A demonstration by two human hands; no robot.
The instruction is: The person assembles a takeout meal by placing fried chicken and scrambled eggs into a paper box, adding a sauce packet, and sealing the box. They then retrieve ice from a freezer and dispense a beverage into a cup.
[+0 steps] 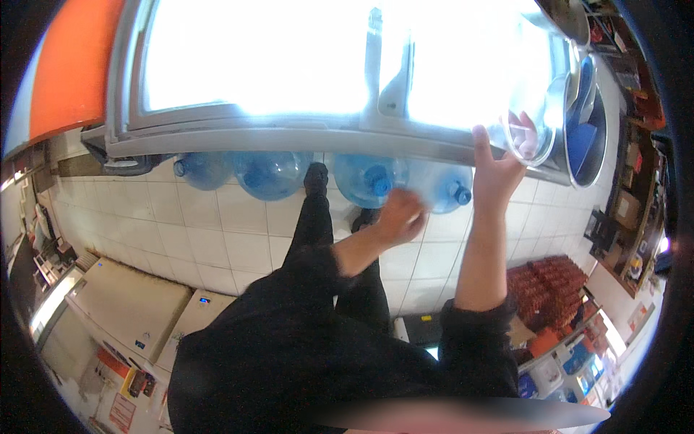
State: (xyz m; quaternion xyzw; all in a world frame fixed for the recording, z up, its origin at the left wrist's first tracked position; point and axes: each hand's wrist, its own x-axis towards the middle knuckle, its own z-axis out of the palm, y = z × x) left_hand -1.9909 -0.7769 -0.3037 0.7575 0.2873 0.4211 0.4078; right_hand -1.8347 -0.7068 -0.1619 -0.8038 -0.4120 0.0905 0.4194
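Observation:
My right hand (500, 170) is raised at the edge of the bright counter on the right. Its thumb points up, and its fingers curl at the rim of a clear see-through container (538, 108); they show through its wall. Glare hides the container's upper part. My left hand (400, 217) hangs lower, in front of my body, over the floor. Motion smears its fingers, which look bent, and nothing can be made out in them. Just beyond it are large blue water bottles, one (361, 177) with a blue cap and a paler one (444, 189) to its right.
The counter (289, 141) has a grey frame and a glaring top. Metal bowls (587, 137) stand at its right end. More blue bottles (271, 173) lie under its edge. Behind me are a white chest-like appliance (134, 304) and a stack of reddish-brown trays (546, 293).

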